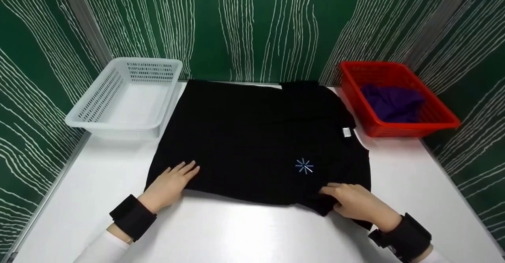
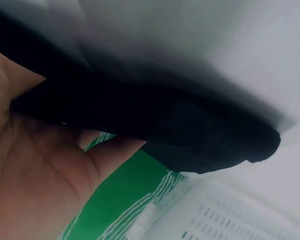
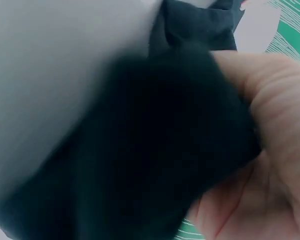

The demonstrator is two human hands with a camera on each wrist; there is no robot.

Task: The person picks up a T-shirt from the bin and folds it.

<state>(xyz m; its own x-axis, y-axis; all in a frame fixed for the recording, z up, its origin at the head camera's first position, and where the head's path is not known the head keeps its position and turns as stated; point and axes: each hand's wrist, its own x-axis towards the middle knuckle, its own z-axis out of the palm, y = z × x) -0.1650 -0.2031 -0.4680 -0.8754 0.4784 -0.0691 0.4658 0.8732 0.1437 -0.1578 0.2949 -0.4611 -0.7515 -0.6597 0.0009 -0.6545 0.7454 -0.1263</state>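
Observation:
A black T-shirt [image 1: 244, 144] lies spread sideways on the white table, its hem to the left and its neck, with a white label [image 1: 346, 132], to the right. A pale starburst print [image 1: 304, 166] shows on the chest. My left hand [image 1: 167, 186] holds the near edge by the hem; in the left wrist view the cloth [image 2: 190, 125] passes between thumb and fingers. My right hand [image 1: 357, 201] pinches the near sleeve by the shoulder. Dark cloth [image 3: 155, 135] fills much of the right wrist view and hides some fingertips.
A white perforated basket [image 1: 118, 126] stands at the back left, nothing visible in it. At the back right is a red basket [image 1: 418, 130] with a purple cloth [image 1: 394, 103] inside. Green panels [image 1: 268, 30] with white wavy lines enclose the table [image 1: 236, 231].

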